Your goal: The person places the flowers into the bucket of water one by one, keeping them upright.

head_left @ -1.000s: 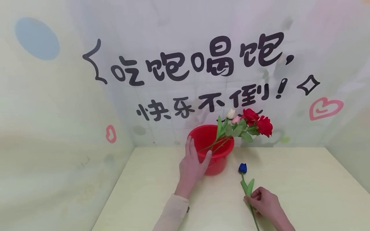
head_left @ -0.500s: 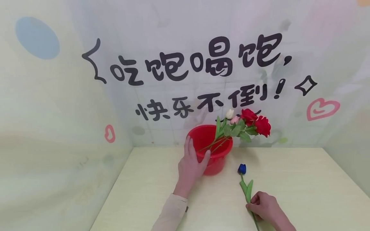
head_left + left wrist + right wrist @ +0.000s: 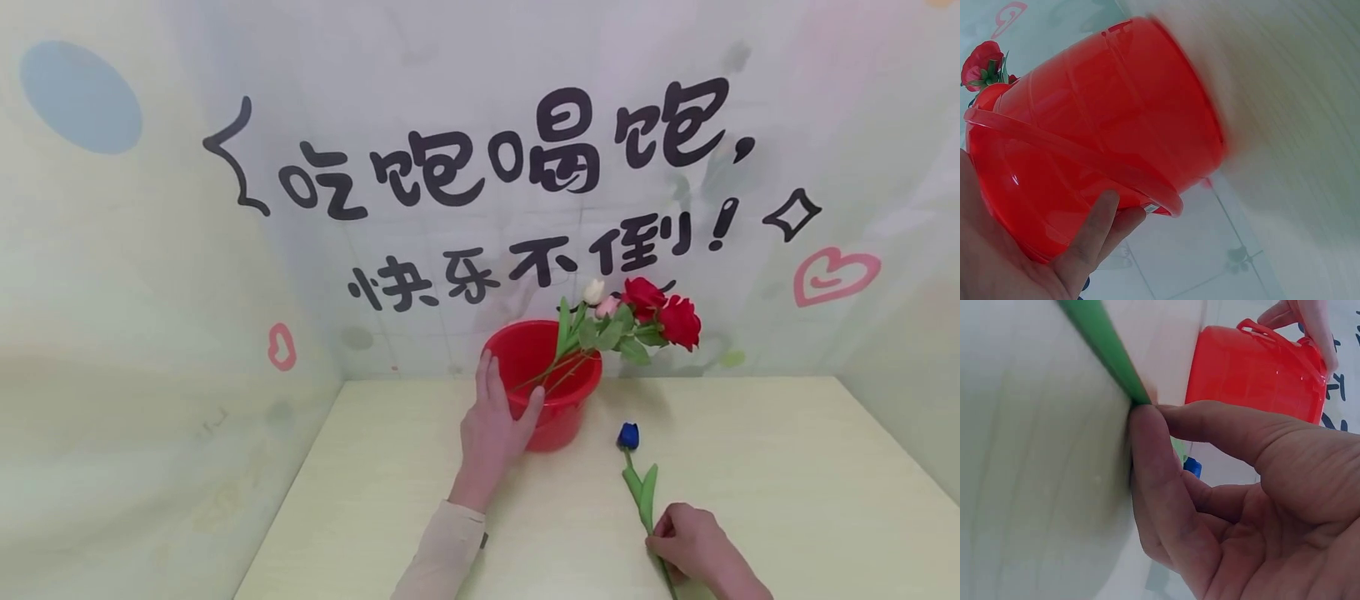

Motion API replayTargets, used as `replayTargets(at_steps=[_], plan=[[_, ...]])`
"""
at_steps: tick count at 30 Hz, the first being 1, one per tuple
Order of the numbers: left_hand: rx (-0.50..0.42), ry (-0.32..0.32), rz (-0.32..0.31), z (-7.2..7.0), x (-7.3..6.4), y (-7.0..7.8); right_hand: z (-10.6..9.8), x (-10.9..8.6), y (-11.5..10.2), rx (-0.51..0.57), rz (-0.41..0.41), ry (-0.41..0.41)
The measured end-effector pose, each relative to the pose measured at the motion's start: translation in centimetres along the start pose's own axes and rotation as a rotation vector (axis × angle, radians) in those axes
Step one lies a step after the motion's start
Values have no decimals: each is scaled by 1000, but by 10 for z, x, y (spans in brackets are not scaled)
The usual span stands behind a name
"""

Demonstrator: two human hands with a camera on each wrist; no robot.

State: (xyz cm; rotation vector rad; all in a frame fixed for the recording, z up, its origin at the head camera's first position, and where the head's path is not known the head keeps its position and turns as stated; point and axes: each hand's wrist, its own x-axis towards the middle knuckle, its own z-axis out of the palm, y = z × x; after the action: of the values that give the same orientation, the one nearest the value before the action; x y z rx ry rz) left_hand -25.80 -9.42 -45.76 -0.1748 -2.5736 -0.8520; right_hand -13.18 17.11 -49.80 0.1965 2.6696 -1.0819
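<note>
A red bucket stands at the back of the table, and my left hand holds it, fingers at the left rim and thumb at the front. In the left wrist view, fingers lie along the bucket's outside near its red handle. Leaning right out of the bucket are two red roses, a white tulip and a pink flower. A blue tulip lies on the table to the right. My right hand pinches its green stem below the leaves, between thumb and fingertips, close to the tabletop.
The pale wooden table ends at a back wall covered with black lettering and drawn hearts. Side walls close it in on the left and right. The bucket and the roses are close to the back wall.
My right hand has slid a little down the blue tulip's stem, toward me. My left hand keeps its place on the bucket. The head view has shifted slightly.
</note>
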Motion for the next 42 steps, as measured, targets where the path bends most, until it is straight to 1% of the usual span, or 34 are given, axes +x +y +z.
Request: replayTargets(at_steps=[6,9,14,17,21,25,31,35,39,42], plan=[[-11,-15,-30,-1,-4,0,1,-3,3,50,19,-24],[-6,-9,-17,-1,-3,0,-1,-3,8,95,12,-30],[-3,3,-2,-1,-1,1,-9,2,16,181,6,-89],[-2,4,-5,-2,-1,1,-11,4,18,225,27,-105],[3,5,-4,-1,0,1,-11,6,14,255,85,-86],[9,1,-5,0,1,1,-11,8,15,295,103,-84],[1,2,-12,1,0,2,-20,13,27,403,44,-142],[4,-2,-12,2,0,2,-27,16,35,466,-17,-169],[12,-1,-10,2,0,2,-33,20,35,509,-28,-157],[13,5,-7,2,1,2,-38,23,32,550,-21,-129]])
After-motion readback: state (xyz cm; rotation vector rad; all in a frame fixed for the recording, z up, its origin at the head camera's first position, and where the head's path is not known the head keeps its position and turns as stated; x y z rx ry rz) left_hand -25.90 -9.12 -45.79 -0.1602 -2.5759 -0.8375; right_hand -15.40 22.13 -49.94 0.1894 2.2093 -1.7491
